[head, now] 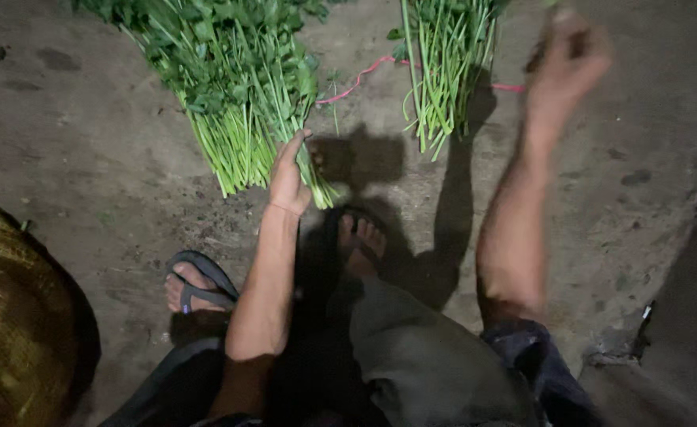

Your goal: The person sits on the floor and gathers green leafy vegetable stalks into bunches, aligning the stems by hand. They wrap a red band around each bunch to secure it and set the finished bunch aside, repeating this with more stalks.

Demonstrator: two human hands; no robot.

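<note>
At the far left a woven basket [8,316] stood on the concrete floor [87,158]. Just right of it a large bunch of leafy greens [230,87] had been laid flat, cut stem ends toward the person, apparently so the stalks could be reached. The left hand [289,178] was rested on those stem ends, fingers pressed together and extended, thumb apart. Two sandalled feet [198,285] were planted below. Further right a smaller bunch [443,63] lay over a red string [364,75]. The right hand [566,63] was raised and blurred; whether anything was pinched could not be told.
</note>
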